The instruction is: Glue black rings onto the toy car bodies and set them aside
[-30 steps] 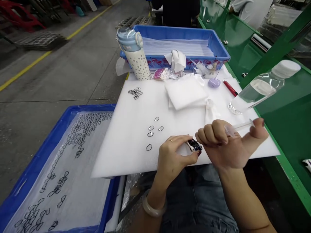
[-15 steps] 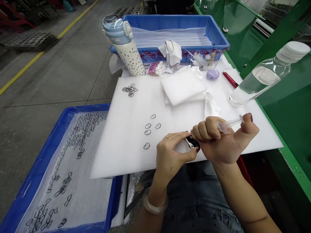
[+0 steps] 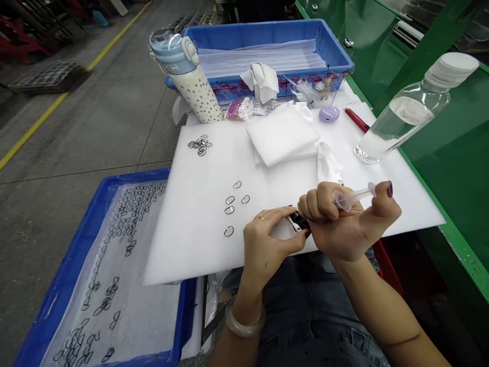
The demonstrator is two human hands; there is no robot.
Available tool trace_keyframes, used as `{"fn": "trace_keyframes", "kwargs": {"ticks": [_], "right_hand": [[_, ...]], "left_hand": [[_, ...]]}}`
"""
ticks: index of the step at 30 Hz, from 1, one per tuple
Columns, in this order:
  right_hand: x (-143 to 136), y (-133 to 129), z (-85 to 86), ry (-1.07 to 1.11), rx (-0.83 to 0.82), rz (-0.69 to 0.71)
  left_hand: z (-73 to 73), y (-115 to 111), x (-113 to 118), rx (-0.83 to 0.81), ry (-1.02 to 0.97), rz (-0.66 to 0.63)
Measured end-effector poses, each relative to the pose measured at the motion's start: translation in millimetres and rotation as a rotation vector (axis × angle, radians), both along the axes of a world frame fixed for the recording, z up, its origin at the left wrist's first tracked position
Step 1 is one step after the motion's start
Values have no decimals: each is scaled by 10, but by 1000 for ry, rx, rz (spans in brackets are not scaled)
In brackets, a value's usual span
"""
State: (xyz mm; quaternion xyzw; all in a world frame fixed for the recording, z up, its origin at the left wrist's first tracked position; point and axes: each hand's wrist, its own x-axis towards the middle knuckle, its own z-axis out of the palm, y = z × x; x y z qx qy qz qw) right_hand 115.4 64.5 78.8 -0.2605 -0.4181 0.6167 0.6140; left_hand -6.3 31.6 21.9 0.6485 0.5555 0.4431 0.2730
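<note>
My left hand [image 3: 267,244] pinches a small black and white part [image 3: 298,221] between thumb and fingers, above the near edge of the white foam sheet [image 3: 191,244]. Wrapped in the fist of my right hand [image 3: 344,219] is a translucent plastic syringe [image 3: 355,196]. The thumb rests on its plunger end. Fingers hide the syringe's barrel and tip, which points toward the black and white part; contact cannot be made out. Several thin black D-shaped rings [image 3: 229,209] lie on the foam left of my hands, with a small heap of rings [image 3: 200,145] farther back.
A blue tray [image 3: 187,306] of many black rings sits lower left. Behind are a dotted bottle [image 3: 194,86], a blue bin [image 3: 244,30], folded foam [image 3: 282,135] and a lilac case [image 3: 329,113]. A clear bottle [image 3: 401,117] and red cutter [image 3: 356,120] stand and lie at right.
The whole view has shifted slightly. Both hands keep nearly the same pose, still holding the syringe and the black and white part.
</note>
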Motion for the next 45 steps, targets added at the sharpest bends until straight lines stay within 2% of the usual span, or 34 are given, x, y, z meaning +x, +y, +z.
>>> {"fn": "trace_keyframes", "kwargs": {"ticks": [9,13,15,17,19,21,22,25,27,31,33,35,38,41,43,45], "right_hand": [[-26,13,-19,-51,57,-47],[-33,-72,-37,-102,52,-46],[1,-131,13,-155,76,-2],[42,-111,109,-201,182,-7],[46,66,199,-216,323,-121],[-11,411,219,-231,394,-261],[-54,623,197,-253,381,-306],[-118,1201,75,-520,246,-94],[-35,1378,47,-663,195,-67],[415,1267,204,-724,317,-377],[654,1190,249,-837,273,-466],[806,1168,184,-1078,158,-467],[840,1195,-48,-1389,46,-412],[775,1217,-224,-1439,24,-427],[770,1218,-245,-1411,16,-435],[820,1208,-211,-1328,1,-418]], "left_hand": [[0,-1,5,-15,-12,8],[9,-1,10,-12,-6,14],[7,0,12,-11,-3,19],[-6,0,9,-5,1,6],[-28,-7,-4,15,10,-29],[-55,-24,-30,46,26,-74],[-67,-34,-48,58,38,-96],[-86,-62,-109,65,91,-160],[-88,-78,-138,56,127,-199],[-91,-96,-128,87,186,-215],[-103,-89,-99,102,216,-197],[-115,-79,-68,99,238,-188],[-109,-88,-44,116,235,-184],[-58,-130,-95,177,113,-158],[-15,-148,-207,209,29,-148],[19,-134,-390,203,30,-68]]}}
